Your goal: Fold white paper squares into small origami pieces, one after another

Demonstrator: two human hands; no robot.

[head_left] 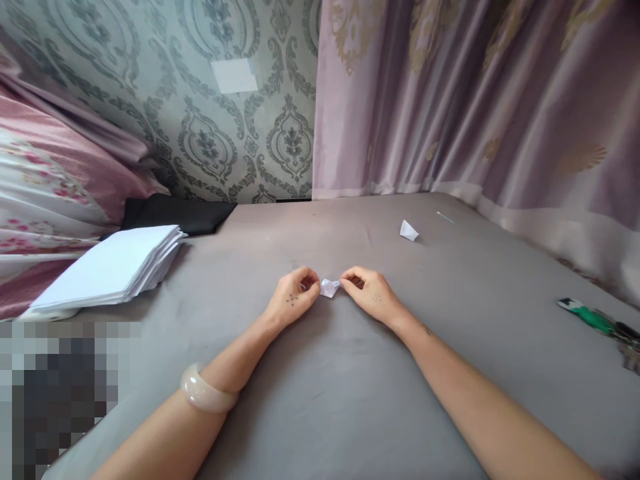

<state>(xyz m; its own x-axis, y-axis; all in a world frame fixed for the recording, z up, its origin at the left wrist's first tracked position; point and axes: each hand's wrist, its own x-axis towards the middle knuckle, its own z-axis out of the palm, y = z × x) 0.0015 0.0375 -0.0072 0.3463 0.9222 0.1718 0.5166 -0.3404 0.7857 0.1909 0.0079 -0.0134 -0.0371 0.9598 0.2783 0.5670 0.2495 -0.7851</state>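
Observation:
Between my two hands is a small piece of folded white paper (329, 288), held just over the grey sheet (320, 373). My left hand (296, 294) pinches its left edge between thumb and fingers. On the other side, my right hand (369, 291) grips the paper's right tip in the same way. The fingers partly cover both ends of the paper. Farther back to the right, a second folded white paper piece (409, 231) lies on the sheet, apart from both hands.
On the left sits a thick stack of white paper (110, 263), with a black folded item (175, 213) behind it. A green and white object with keys (593, 318) lies at the right. A cotton swab (445, 217) rests near the curtain (400, 100). Patterned wall (210, 140) stands behind.

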